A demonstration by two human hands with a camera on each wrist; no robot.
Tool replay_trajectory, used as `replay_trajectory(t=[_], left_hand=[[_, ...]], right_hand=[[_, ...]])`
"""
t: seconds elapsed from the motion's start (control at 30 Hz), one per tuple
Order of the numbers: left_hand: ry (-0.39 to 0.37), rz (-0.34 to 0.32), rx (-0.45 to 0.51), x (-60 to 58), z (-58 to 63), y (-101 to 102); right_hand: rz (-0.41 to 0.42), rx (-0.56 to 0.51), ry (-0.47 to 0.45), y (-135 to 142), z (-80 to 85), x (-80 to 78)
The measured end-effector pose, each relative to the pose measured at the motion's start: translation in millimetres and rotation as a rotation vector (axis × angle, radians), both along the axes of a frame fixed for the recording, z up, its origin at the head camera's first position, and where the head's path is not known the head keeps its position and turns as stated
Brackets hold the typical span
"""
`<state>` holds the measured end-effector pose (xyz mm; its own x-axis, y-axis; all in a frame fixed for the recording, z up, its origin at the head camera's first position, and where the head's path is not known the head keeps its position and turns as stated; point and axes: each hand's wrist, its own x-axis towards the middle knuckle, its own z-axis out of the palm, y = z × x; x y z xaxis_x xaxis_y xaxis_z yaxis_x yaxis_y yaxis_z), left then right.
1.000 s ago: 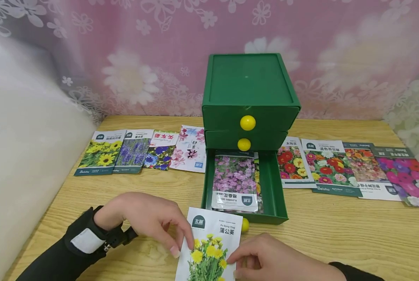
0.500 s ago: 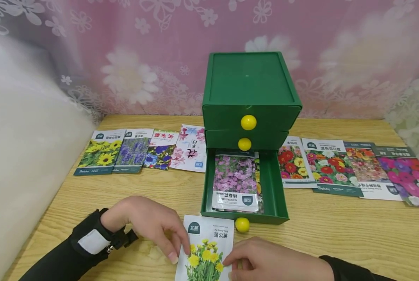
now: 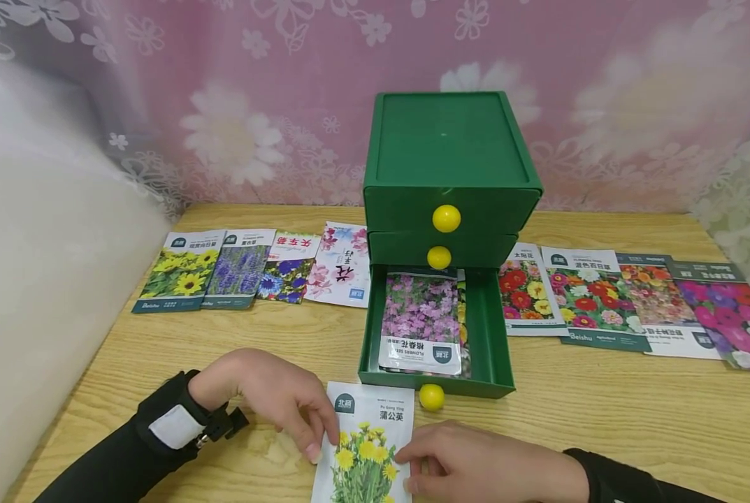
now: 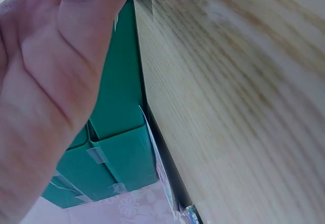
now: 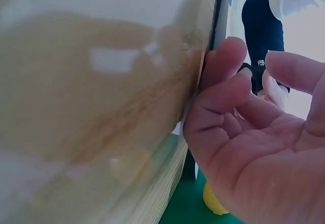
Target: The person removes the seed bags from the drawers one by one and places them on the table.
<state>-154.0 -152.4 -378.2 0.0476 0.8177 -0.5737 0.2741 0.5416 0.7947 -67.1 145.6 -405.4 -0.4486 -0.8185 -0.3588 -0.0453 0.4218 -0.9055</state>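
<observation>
A white dandelion seed packet [image 3: 365, 447] with yellow flowers lies in front of the drawer unit, its lower end cut off by the head view's edge. My left hand [image 3: 280, 398] holds its left edge, fingertips on its face and thumb at the side. At the right edge, my right hand [image 3: 469, 461] grips it with index finger and thumb; the other fingers curl under the palm. The left wrist view shows mostly palm, its fingertips out of sight. Behind the packet, the green drawer unit [image 3: 453, 140] has its bottom drawer [image 3: 494, 363] pulled out, with a pink-flower packet [image 3: 420, 321] on top inside.
Left of the unit, several seed packets lie in a row, from the sunflower packet [image 3: 179, 269] to a pink blossom packet [image 3: 337, 265]. Another row on the right includes a zinnia packet [image 3: 595, 297]. A yellow knob [image 3: 432, 397] sticks out near the dandelion packet.
Both hands have brought the dandelion packet slightly left and toward me, uncovering the bottom drawer's yellow knob. In the last half second, it has shifted only a little.
</observation>
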Motion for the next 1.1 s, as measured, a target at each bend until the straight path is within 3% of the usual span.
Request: replay_trajectory(t=[0.17, 0.33, 0.4, 0.53, 0.73, 0.87, 1.0, 1.1], left_hand=[[-0.026, 0.016, -0.007, -0.3, -3.3, -1.0], [0.066, 0.002, 0.063, -3.9, -0.2, -3.0], [0.114, 0.031, 0.094, -6.7, 3.9, -5.1], [0.204, 0.155, 0.167, -13.5, 15.1, -9.9], [0.474, 0.312, 0.317, -19.8, 31.7, -3.8], [0.645, 0.371, 0.397, -20.9, 34.4, 10.8], [0.878, 0.389, 0.43, -21.8, 32.1, 27.6], [1.064, 0.357, 0.437, -23.4, 27.9, 40.1]], right_hand=[[0.005, 0.027, 0.007, 2.1, 1.3, 0.3], [-0.001, 0.046, 0.059, 5.6, 5.9, -0.6], [-0.003, 0.044, 0.12, 7.8, 10.0, -2.7], [-0.013, 0.017, 0.236, 15.6, 26.3, -8.0], [-0.102, 0.068, 0.391, 28.9, 54.5, -17.9], [-0.172, 0.153, 0.571, 35.8, 65.7, -27.5], [-0.223, 0.238, 0.784, 38.6, 66.9, -40.4], [-0.264, 0.3, 0.938, 38.3, 59.8, -51.8]])
